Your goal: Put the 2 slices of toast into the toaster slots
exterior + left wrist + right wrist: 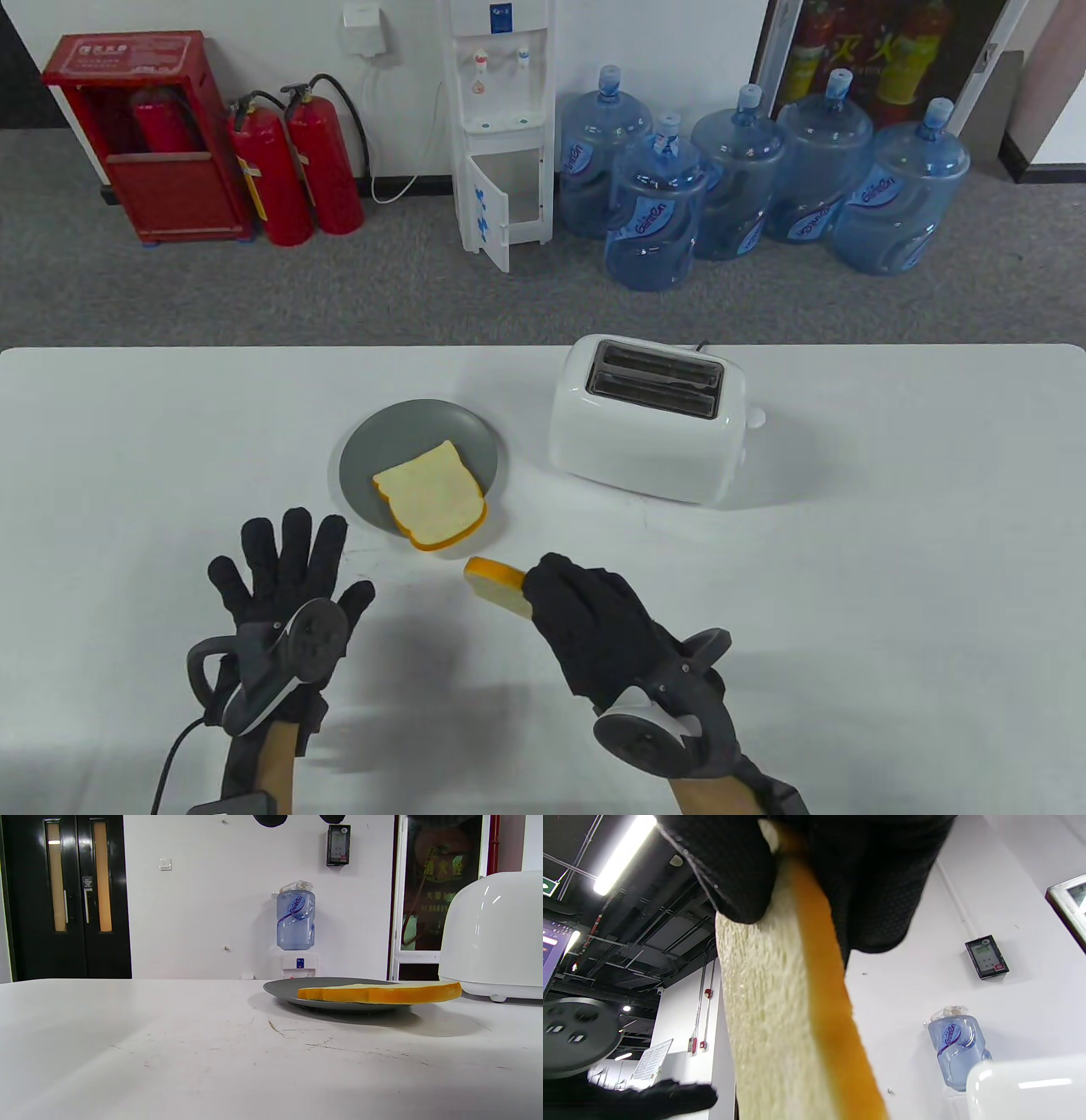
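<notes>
Table view, right hand point(585, 624) pinching pale orange-crusted toast slice point(499, 584), left hand point(284, 577) splayed, holding nothing

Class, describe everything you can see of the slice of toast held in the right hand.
The held slice of toast is pale and spongy on its face, with an orange-brown crust along the edge. The right hand grips one end, thumb on the face and fingers on the far side, in the right wrist view. It is turned on edge, clear of the white table, just in front of the grey plate, left of and nearer than the white toaster. Nothing else touches it.
</notes>
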`<state>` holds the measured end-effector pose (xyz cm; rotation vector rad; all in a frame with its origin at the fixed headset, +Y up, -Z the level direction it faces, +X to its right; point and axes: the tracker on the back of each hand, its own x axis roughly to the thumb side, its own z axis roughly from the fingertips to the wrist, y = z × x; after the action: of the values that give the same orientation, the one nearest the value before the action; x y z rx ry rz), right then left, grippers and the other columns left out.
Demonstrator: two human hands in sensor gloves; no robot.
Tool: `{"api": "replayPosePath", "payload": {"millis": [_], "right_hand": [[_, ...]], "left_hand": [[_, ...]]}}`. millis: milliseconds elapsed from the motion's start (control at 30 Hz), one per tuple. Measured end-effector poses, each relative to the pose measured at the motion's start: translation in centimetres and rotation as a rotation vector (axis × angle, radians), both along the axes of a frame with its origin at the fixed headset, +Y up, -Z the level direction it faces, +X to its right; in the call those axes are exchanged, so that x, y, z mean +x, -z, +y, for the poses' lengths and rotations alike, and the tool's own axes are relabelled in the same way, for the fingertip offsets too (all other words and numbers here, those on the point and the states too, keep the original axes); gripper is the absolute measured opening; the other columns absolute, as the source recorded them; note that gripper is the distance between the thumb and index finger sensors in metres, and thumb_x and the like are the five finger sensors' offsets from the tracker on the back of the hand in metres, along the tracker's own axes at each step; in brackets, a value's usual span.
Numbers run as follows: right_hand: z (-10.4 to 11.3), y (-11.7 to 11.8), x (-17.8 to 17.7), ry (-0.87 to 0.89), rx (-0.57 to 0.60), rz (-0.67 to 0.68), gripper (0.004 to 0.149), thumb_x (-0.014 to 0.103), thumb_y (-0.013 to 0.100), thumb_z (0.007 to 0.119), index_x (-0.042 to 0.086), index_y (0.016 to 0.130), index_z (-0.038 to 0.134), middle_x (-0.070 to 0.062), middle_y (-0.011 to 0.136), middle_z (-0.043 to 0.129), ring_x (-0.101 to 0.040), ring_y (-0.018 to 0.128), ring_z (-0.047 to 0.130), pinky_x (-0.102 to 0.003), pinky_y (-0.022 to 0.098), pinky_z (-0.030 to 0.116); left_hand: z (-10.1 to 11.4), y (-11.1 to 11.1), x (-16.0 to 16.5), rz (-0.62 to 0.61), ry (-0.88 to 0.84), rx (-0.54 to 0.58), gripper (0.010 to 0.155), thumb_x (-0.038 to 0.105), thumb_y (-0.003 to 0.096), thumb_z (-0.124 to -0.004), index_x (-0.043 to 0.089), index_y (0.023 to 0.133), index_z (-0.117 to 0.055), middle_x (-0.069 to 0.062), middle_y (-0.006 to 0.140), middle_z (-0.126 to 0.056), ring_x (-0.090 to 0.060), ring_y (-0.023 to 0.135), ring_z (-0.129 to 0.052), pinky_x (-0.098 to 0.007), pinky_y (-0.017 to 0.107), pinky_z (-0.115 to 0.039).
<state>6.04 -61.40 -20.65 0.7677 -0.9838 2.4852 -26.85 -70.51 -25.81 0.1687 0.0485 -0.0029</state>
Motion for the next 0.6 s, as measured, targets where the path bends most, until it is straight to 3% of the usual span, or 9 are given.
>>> {"api": "replayPosePath", "payload": {"millis": [400, 600], "right_hand": [[10.5, 2.9, 1.2, 0.049, 0.074, -0.079, 0.06, 0.03, 0.065, 0.081, 0.04, 0.112, 0.045, 0.002, 0.109, 0.075, -0.015, 0.084, 0.104, -0.045, 0.073, 0.086], [13.8, 5.3, 2.8, 0.118, 0.048, -0.139, 0.059, 0.031, 0.065, 0.08, 0.042, 0.111, 0.045, 0.004, 0.111, 0.074, -0.014, 0.087, 0.102, -0.044, 0.075, 0.084]], "left_hand": [[-0.1, 0.1, -0.1, 0.0, -0.004, -0.002, 0.073, 0.067, 0.0543, -0.055, 0.042, 0.118, -0.031, 0.002, 0.128, -0.026, -0.039, 0.116, -0.015, -0.065, 0.076, -0.018], [-0.4, 0.1, -0.4, 0.013, 0.0, -0.014, 0.072, 0.066, 0.0543, -0.054, 0.042, 0.118, -0.031, 0.002, 0.128, -0.026, -0.038, 0.116, -0.015, -0.064, 0.076, -0.017]]}}
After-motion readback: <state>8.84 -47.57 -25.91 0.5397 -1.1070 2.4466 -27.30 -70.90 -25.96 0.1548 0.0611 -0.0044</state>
